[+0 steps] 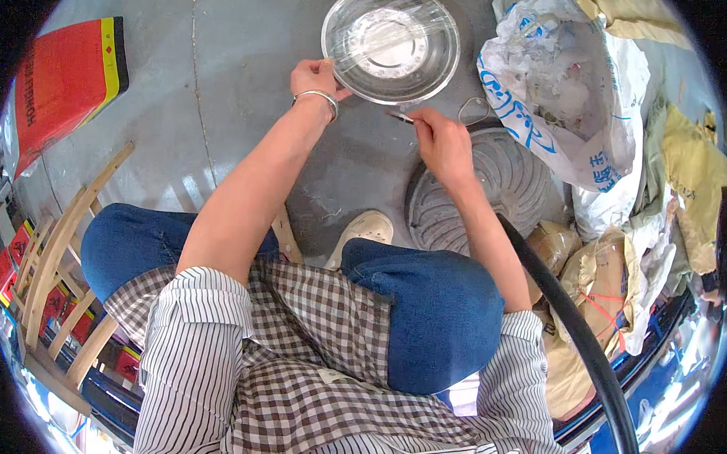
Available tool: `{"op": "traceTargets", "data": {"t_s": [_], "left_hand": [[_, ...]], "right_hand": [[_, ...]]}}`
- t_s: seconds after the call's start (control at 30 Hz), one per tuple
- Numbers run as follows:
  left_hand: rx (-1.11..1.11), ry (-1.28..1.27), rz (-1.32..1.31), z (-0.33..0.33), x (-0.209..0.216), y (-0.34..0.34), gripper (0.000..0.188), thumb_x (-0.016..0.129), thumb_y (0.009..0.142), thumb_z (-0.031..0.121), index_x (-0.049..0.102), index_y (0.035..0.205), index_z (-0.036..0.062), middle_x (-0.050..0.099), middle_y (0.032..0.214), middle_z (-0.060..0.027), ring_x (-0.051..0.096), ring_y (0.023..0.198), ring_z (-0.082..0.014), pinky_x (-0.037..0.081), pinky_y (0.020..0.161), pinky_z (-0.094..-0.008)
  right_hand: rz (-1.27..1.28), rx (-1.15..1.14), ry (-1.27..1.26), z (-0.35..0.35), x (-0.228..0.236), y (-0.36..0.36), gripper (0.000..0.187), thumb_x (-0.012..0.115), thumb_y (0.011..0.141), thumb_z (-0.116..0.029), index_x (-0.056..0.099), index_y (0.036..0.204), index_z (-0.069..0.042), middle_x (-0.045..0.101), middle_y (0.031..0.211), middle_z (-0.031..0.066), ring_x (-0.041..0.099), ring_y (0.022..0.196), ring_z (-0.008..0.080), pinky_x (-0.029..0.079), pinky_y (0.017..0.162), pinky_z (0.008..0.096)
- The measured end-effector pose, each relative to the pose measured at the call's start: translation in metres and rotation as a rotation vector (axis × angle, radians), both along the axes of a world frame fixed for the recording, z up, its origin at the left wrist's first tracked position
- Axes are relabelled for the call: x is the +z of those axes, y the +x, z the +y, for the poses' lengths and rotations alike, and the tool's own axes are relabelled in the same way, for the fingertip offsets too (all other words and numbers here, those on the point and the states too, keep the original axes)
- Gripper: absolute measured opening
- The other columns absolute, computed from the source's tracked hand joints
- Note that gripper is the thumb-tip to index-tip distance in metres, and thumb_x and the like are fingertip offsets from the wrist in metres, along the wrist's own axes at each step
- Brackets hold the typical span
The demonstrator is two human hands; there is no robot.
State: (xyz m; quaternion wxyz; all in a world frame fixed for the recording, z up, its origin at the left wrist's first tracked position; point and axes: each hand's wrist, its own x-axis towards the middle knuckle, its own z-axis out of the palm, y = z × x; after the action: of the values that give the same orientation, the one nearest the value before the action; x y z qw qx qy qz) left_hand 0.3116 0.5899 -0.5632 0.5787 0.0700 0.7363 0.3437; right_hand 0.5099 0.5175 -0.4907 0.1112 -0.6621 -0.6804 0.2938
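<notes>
A shiny round metal basin (445,70) sits on the floor ahead of me, with what looks like clear plastic film (362,47) stretched across it. My left hand (314,80), with a bangle at the wrist, grips the basin's near left rim. Just below the near right rim, my right hand (444,143) is closed on a slim tool with a metal tip (399,116). That tip points left toward the basin; most of the tool is hidden in my fingers, so its kind is unclear.
A grey ridged round base (468,207) lies under my right forearm. Beside it stands a white sack (624,92) of clear plastic scraps. Brown paper bags (592,323) are at right, near a thick black hose (573,314). A red box (60,88) and wooden chair (58,256) are at left.
</notes>
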Motion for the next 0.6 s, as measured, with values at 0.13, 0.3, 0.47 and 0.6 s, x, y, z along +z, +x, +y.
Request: {"op": "traceTargets", "data": {"t_s": [0.13, 0.3, 0.47, 0.6], "left_hand": [[-0.004, 0.018, -0.025, 0.000, -0.001, -0.002, 0.015, 0.052, 0.090, 0.009, 0.049, 0.096, -0.0039, 0.058, 0.090, -0.0152, 0.062, 0.075, -0.0233, 0.061, 0.063, -0.0410], [-0.034, 0.020, 0.013, -0.001, -0.001, -0.004, 0.021, 0.052, 0.091, 0.012, 0.045, 0.100, -0.0064, 0.057, 0.091, -0.0177, 0.063, 0.073, -0.0266, 0.061, 0.062, -0.0429], [-0.029, 0.001, -0.026, 0.001, -0.003, -0.002, 0.016, 0.052, 0.090, 0.010, 0.050, 0.096, -0.0037, 0.058, 0.090, -0.0139, 0.061, 0.073, -0.0208, 0.061, 0.063, -0.0404], [-0.031, 0.018, -0.044, 0.000, -0.003, -0.006, 0.016, 0.052, 0.090, 0.011, 0.050, 0.096, -0.0041, 0.058, 0.091, -0.0143, 0.061, 0.074, -0.0213, 0.060, 0.064, -0.0407]], "right_hand": [[0.011, -0.166, -0.035, -0.006, 0.018, 0.012, 0.010, 0.056, 0.083, -0.014, 0.062, 0.086, -0.007, 0.063, 0.077, 0.0187, 0.062, 0.070, 0.0362, 0.049, 0.063, 0.0454], [-0.237, -0.029, 0.055, 0.011, 0.013, 0.039, 0.009, 0.055, 0.084, -0.014, 0.058, 0.087, -0.006, 0.064, 0.076, 0.0173, 0.062, 0.069, 0.0383, 0.049, 0.061, 0.0460], [-0.535, 0.102, -0.038, 0.031, 0.002, 0.037, 0.006, 0.057, 0.081, -0.011, 0.058, 0.085, -0.006, 0.063, 0.078, 0.0159, 0.062, 0.071, 0.0350, 0.049, 0.061, 0.0451], [-0.548, 0.161, 0.027, 0.036, 0.007, 0.017, 0.010, 0.055, 0.074, -0.003, 0.055, 0.084, -0.003, 0.063, 0.079, 0.0164, 0.065, 0.068, 0.0340, 0.052, 0.059, 0.0423]]}}
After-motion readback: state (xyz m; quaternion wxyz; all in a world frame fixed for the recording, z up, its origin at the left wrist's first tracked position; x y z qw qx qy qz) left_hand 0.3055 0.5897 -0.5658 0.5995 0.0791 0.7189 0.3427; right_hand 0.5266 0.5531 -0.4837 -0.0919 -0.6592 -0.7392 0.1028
